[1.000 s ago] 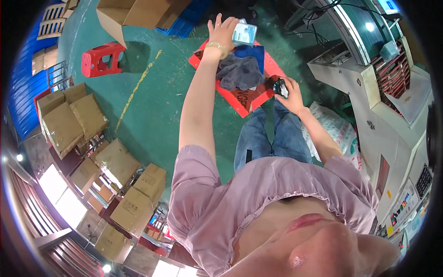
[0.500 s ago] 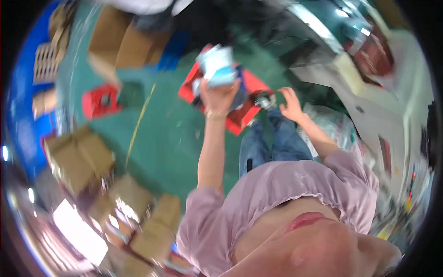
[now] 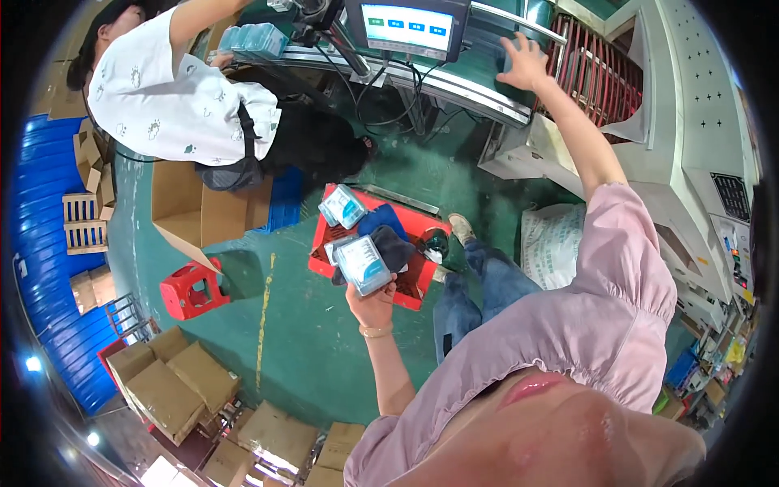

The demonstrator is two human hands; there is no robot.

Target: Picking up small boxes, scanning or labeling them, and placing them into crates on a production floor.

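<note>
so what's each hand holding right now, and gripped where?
Left hand holds a clear packet by its lower end, fingers under it. Right hand is spread open on the machine's conveyor, holding nothing.

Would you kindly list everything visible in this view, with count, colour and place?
packet: one, clear with pale blue contents, held in the left hand
second packet: one, same kind, lying in the crate
crate: one, red, on the green floor, dark cloth inside
stool: one, red, left of the crate
cardboard boxes: several, brown, lower left; one open box by the co-worker
screen: one, dark frame, above the conveyor
conveyor: one, metal rails, top
white sack: one, by the machine
co-worker: one, white shirt, top left
left hand: gripping the packet
right hand: open, raised at the conveyor
</note>
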